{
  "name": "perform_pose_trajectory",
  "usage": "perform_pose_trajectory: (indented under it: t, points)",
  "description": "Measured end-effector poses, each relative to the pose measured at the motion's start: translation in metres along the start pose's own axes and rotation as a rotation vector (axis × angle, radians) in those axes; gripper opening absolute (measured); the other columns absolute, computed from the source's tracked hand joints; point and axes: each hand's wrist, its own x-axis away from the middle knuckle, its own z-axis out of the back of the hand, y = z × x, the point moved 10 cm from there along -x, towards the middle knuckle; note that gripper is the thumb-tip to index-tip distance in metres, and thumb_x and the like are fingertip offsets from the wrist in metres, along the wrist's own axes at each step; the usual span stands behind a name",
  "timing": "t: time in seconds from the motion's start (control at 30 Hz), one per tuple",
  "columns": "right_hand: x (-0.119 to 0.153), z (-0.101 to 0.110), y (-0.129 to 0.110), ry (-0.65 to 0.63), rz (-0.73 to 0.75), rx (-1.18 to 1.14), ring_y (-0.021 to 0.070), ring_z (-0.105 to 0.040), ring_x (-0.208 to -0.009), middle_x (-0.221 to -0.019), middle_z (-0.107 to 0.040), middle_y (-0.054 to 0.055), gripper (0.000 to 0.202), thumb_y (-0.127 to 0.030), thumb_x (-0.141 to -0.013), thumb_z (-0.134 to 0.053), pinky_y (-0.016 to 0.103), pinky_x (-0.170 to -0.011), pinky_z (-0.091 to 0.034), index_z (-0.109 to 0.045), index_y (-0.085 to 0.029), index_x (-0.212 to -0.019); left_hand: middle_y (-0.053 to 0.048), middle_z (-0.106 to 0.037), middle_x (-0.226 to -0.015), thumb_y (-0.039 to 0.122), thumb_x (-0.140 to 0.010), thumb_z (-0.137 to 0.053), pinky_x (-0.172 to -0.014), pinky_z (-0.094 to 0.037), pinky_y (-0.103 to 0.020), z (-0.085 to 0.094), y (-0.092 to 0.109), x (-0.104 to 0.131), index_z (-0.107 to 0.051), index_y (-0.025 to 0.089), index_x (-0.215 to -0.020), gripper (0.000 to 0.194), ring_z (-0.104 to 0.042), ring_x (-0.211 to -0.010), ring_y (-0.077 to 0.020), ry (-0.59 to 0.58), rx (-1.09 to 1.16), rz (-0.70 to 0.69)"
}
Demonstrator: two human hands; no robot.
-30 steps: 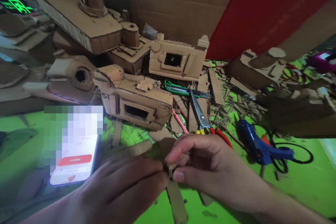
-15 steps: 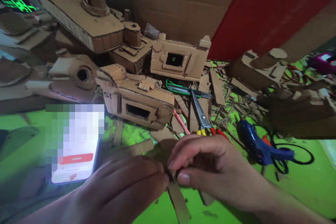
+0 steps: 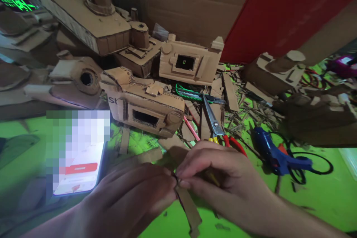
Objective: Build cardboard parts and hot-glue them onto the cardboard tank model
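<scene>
Two bare hands, left hand [image 3: 131, 193] and right hand [image 3: 240, 178], met in the head view over a flat, bright green desk [image 3: 320, 197], with a small brown cardboard piece [image 3: 177, 180] between their fingertips. Right hand: thumb and index finger pinched on the piece. Left hand: fingers curled, tips at the piece's left side; thumb hidden, so its hold could not be confirmed. A narrow, flat brown cardboard strip [image 3: 189, 210] ran out just below the fingertips; whether it was joined to the piece could not be told.

Technique, as judged: the step looked like fine fingertip work and called for light, even pressure, since thin card would likely crease if squeezed hard. Steadying with one hand while the other pressed seemed best, the pinch kept near the edge; fingers covered most of the piece, leaving alignment hard to check.

Against the frame half a second earlier: right thumb and index finger had drawn together, and the gap showing the piece's edge had nearly gone. A yellow sliver of plastic-looking material [image 3: 213, 177] had appeared beneath the right hand. The steel-bladed, red-and-yellow-handled scissors [image 3: 214, 122] and the bright-screened rectangular phone [image 3: 80, 179] lay in place, bar a slight shift of view.
</scene>
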Motion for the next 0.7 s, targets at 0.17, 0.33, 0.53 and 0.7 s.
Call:
perform_pose_trajectory:
  t: [0.17, 0.33, 0.53, 0.7]
  points:
    - [0.004, -0.001, -0.011, -0.035, 0.138, 0.022, 0.0156, -0.082, -0.095, -0.102, -0.085, 0.008, 0.023, -0.001, -0.095, -0.073, 0.025, -0.084, -0.067, -0.084, -0.017, -0.107, 0.003, -0.081, -0.083, 0.008, -0.098, -0.069, -0.07, -0.064, -0.019, 0.009, 0.005, -0.019, -0.068, 0.024, -0.101, 0.016, -0.079, -0.07, -0.0134, 0.069, 0.052, 0.008]
    - [0.007, -0.002, -0.017, -0.034, 0.208, 0.113, 0.0178, -0.083, -0.099, -0.106, -0.084, 0.011, 0.033, 0.004, -0.094, -0.067, 0.029, -0.089, -0.069, -0.083, -0.016, -0.114, 0.004, -0.077, -0.072, 0.013, -0.097, -0.07, -0.068, -0.061, -0.013, 0.011, 0.002, -0.029, -0.067, 0.023, -0.087, 0.015, -0.07, -0.053, -0.0081, 0.086, 0.062, 0.093]
    - [0.012, -0.001, -0.032, -0.013, 0.356, 0.202, 0.0171, -0.081, -0.104, -0.109, -0.083, 0.011, 0.034, 0.007, -0.093, -0.067, 0.027, -0.094, -0.068, -0.083, -0.013, -0.116, 0.006, -0.078, -0.072, 0.012, -0.097, -0.068, -0.062, -0.059, -0.009, 0.01, -0.001, -0.028, -0.069, 0.024, -0.083, 0.018, -0.073, -0.057, -0.0064, 0.122, 0.117, 0.109]
    - [0.009, -0.002, -0.04, -0.035, 0.377, 0.205, 0.0171, -0.082, -0.103, -0.11, -0.084, 0.011, 0.039, 0.008, -0.082, -0.072, 0.024, -0.098, -0.066, -0.082, -0.01, -0.115, 0.005, -0.074, -0.072, 0.008, -0.097, -0.063, -0.062, -0.059, -0.007, 0.015, 0.004, -0.029, -0.066, 0.023, -0.082, 0.021, -0.072, -0.06, -0.0051, 0.137, 0.153, 0.049]
